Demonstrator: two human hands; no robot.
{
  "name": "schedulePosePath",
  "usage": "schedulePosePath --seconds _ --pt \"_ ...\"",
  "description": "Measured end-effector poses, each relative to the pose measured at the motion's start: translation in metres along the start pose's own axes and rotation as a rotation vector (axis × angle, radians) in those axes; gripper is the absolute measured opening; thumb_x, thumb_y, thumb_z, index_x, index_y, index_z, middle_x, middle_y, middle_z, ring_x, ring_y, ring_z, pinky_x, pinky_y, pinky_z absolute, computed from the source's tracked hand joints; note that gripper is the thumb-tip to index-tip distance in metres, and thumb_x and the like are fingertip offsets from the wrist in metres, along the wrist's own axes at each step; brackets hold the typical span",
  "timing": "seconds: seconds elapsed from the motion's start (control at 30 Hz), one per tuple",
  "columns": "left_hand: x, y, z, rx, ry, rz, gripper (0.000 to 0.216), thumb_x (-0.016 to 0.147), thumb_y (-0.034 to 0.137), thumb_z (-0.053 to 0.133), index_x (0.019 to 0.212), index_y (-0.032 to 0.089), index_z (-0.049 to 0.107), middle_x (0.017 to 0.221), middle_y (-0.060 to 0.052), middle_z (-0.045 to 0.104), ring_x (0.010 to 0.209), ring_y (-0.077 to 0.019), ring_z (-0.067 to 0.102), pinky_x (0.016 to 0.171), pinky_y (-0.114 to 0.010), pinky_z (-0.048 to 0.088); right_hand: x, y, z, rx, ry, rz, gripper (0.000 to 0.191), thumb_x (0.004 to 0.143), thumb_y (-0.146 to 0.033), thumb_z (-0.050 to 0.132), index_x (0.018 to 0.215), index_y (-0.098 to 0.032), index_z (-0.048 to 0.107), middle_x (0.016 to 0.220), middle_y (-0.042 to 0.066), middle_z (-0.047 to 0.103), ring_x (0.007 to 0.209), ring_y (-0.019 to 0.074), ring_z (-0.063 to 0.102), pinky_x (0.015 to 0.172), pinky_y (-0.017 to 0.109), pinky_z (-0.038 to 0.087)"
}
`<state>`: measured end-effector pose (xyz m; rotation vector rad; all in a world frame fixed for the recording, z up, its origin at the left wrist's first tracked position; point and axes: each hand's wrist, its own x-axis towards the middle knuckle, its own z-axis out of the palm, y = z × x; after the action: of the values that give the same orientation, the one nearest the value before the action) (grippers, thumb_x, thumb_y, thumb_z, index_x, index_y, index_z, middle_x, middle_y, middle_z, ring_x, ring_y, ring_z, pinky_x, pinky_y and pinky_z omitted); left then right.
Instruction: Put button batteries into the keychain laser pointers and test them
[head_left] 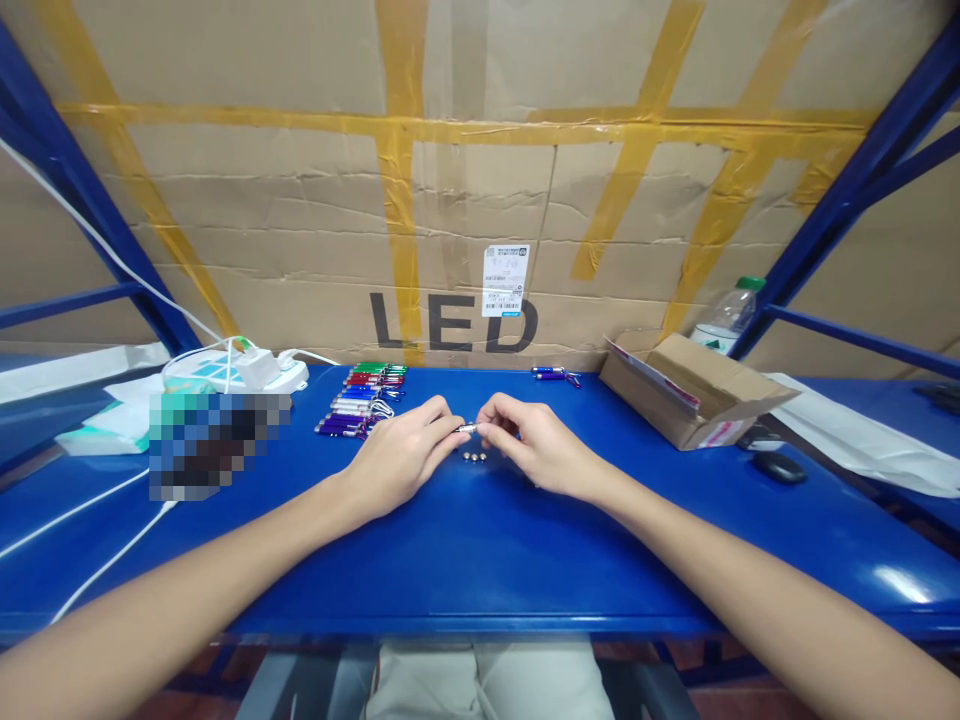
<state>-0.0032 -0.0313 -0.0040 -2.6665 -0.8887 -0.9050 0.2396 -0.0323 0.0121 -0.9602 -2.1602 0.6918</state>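
Observation:
Both hands meet over the middle of the blue table [480, 560]. My left hand [405, 452] and my right hand [529, 440] each pinch one end of a small silver cylindrical part [467, 428], held just above the table. Right below it lie a few small round button cells [475, 456] in a short row. To the left of my left hand sits a row of several small keychain flashlights [362, 400] in purple, blue, red and green.
An open cardboard box [686, 390] stands at the right, with a black mouse [780, 466] and a water bottle [726, 318] beyond it. Two more flashlights [556, 375] lie at the back. A white power strip [247, 372] and cables sit at the left. A cardboard wall closes the back.

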Motion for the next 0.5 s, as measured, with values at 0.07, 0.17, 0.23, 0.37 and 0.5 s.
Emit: schedulePosePath --seconds 0.07,0.17,0.23,0.37,0.5 --pt "0.0007 -0.0001 -0.0014 0.032 0.012 0.029 0.033 0.116 0.032 0.044 0.112 0.016 0.072 0.105 -0.007 0.07 0.082 -0.0172 0.07 0.073 -0.029 0.057 -0.0005 -0.0001 0.0006 0.035 -0.011 0.023 0.019 0.108 -0.037 0.056 0.096 -0.024 0.062 0.086 0.0 0.073 0.071 0.0154 0.061 0.069 0.028 0.042" --pt "0.0015 -0.0006 -0.0026 0.113 0.043 0.082 0.034 0.116 0.032 0.043 0.11 0.016 0.071 0.101 -0.008 0.07 0.083 -0.0185 0.069 0.073 -0.03 0.055 -0.0007 -0.0005 0.0025 0.125 -0.021 0.077 0.021 0.107 -0.039 0.057 0.094 -0.023 0.063 0.085 0.0 0.074 0.069 0.015 0.061 0.067 0.028 0.045" --pt "0.0019 -0.0011 -0.003 0.169 0.061 0.113 0.034 0.117 0.033 0.042 0.109 0.016 0.07 0.099 -0.008 0.07 0.083 -0.0189 0.069 0.073 -0.03 0.054 0.0002 -0.0015 0.004 0.212 -0.024 0.12 0.023 0.105 -0.041 0.06 0.093 -0.023 0.063 0.083 0.001 0.074 0.067 0.015 0.062 0.064 0.028 0.046" --pt "0.0028 -0.0013 -0.0052 0.253 0.068 0.158 0.033 0.117 0.033 0.042 0.109 0.016 0.07 0.097 -0.007 0.07 0.081 -0.018 0.066 0.073 -0.03 0.052 0.0036 -0.0055 0.0052 0.39 -0.028 0.228 0.027 0.097 -0.045 0.07 0.088 -0.02 0.065 0.077 0.001 0.073 0.06 0.013 0.059 0.058 0.027 0.046" --pt "0.0043 0.0002 -0.0091 0.305 0.09 0.188 0.031 0.117 0.031 0.043 0.111 0.016 0.069 0.095 -0.007 0.072 0.079 -0.0179 0.065 0.072 -0.031 0.05 0.0061 -0.0077 0.0041 0.539 -0.024 0.322 0.031 0.089 -0.046 0.079 0.084 -0.018 0.068 0.072 0.0 0.071 0.055 0.0112 0.059 0.056 0.026 0.045"
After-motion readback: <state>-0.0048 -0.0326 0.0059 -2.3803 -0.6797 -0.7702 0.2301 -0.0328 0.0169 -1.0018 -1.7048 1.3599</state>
